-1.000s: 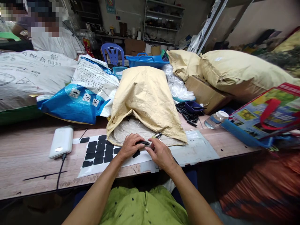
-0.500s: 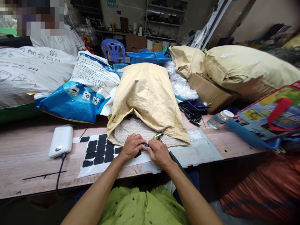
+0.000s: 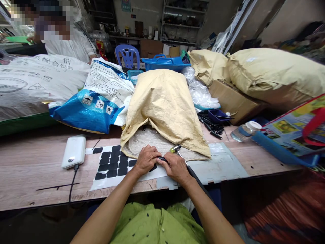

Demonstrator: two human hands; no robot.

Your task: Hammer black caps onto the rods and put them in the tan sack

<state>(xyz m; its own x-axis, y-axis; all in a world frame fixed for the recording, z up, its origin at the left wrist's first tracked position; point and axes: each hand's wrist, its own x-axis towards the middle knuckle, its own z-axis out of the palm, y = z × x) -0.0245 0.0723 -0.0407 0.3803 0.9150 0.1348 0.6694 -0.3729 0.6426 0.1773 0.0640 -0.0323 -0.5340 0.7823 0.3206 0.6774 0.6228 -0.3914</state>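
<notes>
My left hand [image 3: 147,159] and my right hand [image 3: 175,166] meet at the table's front edge, fingers closed on a small dark elongated piece [image 3: 163,158] between them. Its exact kind is too small to make out. A small hammer [image 3: 179,153] with a yellow-green face lies beside my right hand, its black handle passing by the wrist toward me. Left of my left hand is a white sheet [image 3: 101,183] bearing rows of black rounded stickers [image 3: 113,165], a few partly covered by the hand. Just beyond both hands, a beige woven sack [image 3: 165,98] lies with its mouth toward me.
A white power bank [image 3: 73,151] with a cable sits on the left. Blue-white sack [image 3: 88,105] lies behind it. At right are black parts [image 3: 210,125], a lidded jar [image 3: 245,131] and a blue tray [image 3: 279,147]. Another person [image 3: 68,44] is at the far left.
The view has turned slightly left, so things appear farther right. Both hands keep their hold on the dark piece, and the hammer stays beside my right hand.
</notes>
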